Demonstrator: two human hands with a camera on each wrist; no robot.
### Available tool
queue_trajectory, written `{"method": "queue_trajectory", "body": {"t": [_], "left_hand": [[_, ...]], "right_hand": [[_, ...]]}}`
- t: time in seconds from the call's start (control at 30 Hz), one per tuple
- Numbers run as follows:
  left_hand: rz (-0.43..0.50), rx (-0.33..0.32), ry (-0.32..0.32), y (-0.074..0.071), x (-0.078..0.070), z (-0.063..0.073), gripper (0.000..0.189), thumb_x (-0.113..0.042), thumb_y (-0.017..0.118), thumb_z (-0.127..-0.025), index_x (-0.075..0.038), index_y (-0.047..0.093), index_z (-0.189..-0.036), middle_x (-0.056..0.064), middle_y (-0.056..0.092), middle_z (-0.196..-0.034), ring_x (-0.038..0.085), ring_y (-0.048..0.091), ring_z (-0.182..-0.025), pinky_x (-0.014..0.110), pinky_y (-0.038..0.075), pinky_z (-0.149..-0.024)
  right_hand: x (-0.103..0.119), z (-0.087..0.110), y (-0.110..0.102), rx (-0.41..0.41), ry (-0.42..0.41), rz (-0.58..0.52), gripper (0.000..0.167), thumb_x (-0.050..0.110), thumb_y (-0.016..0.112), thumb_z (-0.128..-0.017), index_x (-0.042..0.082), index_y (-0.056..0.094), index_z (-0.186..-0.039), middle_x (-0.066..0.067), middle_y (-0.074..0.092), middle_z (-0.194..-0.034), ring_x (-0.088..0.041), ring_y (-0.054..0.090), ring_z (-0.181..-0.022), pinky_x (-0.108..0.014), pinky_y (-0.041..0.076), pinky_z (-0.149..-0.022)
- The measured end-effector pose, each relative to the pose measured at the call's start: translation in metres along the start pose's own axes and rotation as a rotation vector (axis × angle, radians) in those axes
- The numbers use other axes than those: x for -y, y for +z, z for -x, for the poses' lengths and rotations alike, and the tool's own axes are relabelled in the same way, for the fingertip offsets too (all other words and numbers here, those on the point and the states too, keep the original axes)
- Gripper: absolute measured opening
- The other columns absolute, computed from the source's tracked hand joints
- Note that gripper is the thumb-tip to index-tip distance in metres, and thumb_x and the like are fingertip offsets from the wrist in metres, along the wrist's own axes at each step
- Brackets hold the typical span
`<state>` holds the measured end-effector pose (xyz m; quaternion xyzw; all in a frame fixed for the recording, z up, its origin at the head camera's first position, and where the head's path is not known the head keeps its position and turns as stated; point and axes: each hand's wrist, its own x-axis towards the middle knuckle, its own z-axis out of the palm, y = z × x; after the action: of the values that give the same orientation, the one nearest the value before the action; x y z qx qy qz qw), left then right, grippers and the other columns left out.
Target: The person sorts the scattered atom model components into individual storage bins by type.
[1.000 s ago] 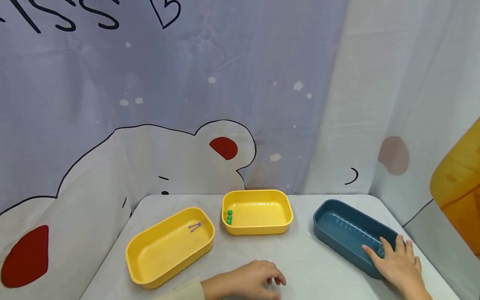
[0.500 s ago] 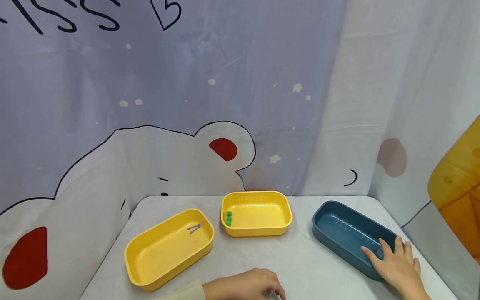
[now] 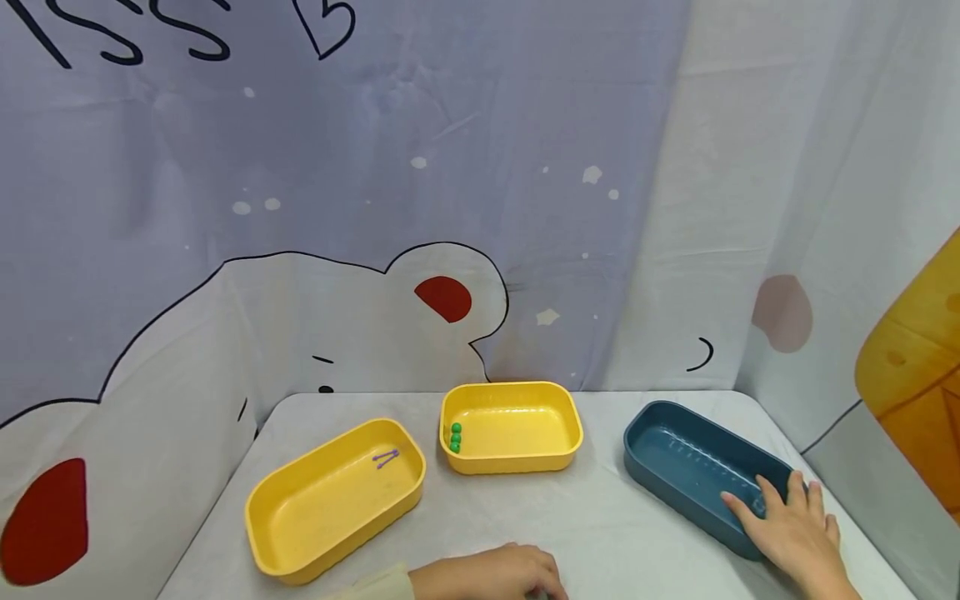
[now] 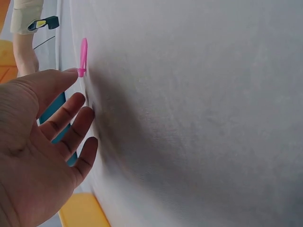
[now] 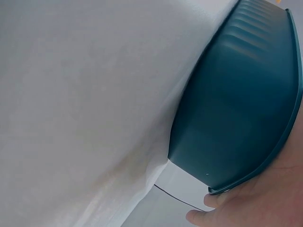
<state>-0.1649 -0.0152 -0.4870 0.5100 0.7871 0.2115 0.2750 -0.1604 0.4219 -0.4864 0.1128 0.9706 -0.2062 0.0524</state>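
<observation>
In the head view my left hand [image 3: 498, 575] is low at the front middle, fingertips pointing down at the white table. The left wrist view has a thin, bright pink plastic piece [image 4: 83, 56], narrow and doubled along its length, right at my thumb tip. My thumb hides the index finger, so I cannot tell whether the piece is pinched; the other fingers are loosely bent close to the cloth. My right hand [image 3: 798, 537] rests, fingers spread, on the near end of the dark blue tray [image 3: 690, 492]. The right wrist view shows that tray's outer wall [image 5: 236, 104] and the hand along its rim.
A yellow tray [image 3: 315, 533] at the left holds a purple V-shaped piece [image 3: 386, 458]. Another yellow tray [image 3: 517, 462], back middle, has several green balls [image 3: 455, 437] against its left side. A printed curtain [image 3: 480, 167] hangs behind the white table [image 3: 615, 533].
My left hand has lowered toward the table, its fingertips dropping to the frame's bottom edge. The right hand stays on the blue tray. The head view has shifted slightly.
</observation>
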Motion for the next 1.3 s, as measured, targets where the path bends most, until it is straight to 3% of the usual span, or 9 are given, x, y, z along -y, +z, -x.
{"method": "queue_trajectory", "body": {"t": [0.13,0.5,0.73,1.3], "left_hand": [[-0.054,-0.012,0.032,0.0009,0.0017,-0.0014,0.027,-0.018,0.068,-0.097,-0.021,0.073,-0.124,-0.019,0.063,-0.108,-0.011,0.052,-0.093,0.01,0.043,-0.082],[-0.075,-0.008,0.031,-0.0007,0.0007,-0.0038,0.024,-0.018,0.069,-0.097,-0.02,0.074,-0.12,-0.019,0.063,-0.107,-0.012,0.051,-0.091,0.011,0.041,-0.08],[-0.148,-0.012,0.052,-0.0005,0.0023,-0.0069,0.023,-0.02,0.069,-0.096,-0.02,0.074,-0.119,-0.017,0.064,-0.109,-0.012,0.051,-0.092,0.011,0.041,-0.078],[-0.184,-0.005,0.049,-0.0026,-0.001,-0.0094,0.015,-0.022,0.07,-0.096,-0.021,0.075,-0.11,-0.019,0.061,-0.102,-0.012,0.048,-0.085,0.011,0.041,-0.076]], "right_hand": [[-0.0002,0.0002,0.0004,-0.003,0.0,0.001,0.107,0.079,0.037,-0.094,-0.012,0.024,-0.15,-0.049,-0.022,-0.147,-0.068,-0.022,-0.135,-0.085,-0.003,-0.1],[0.0008,0.0013,0.0003,0.002,0.012,-0.002,0.108,0.079,0.037,-0.093,-0.012,0.024,-0.15,-0.048,-0.023,-0.147,-0.067,-0.023,-0.135,-0.085,-0.005,-0.1],[0.0018,0.0013,-0.0004,0.011,0.022,-0.003,0.109,0.08,0.037,-0.093,-0.012,0.024,-0.15,-0.047,-0.023,-0.147,-0.067,-0.023,-0.135,-0.084,-0.005,-0.101],[0.0026,0.0013,-0.0022,0.008,0.014,-0.009,0.108,0.079,0.037,-0.094,-0.012,0.024,-0.15,-0.048,-0.022,-0.147,-0.067,-0.025,-0.135,-0.084,-0.005,-0.1]]}}
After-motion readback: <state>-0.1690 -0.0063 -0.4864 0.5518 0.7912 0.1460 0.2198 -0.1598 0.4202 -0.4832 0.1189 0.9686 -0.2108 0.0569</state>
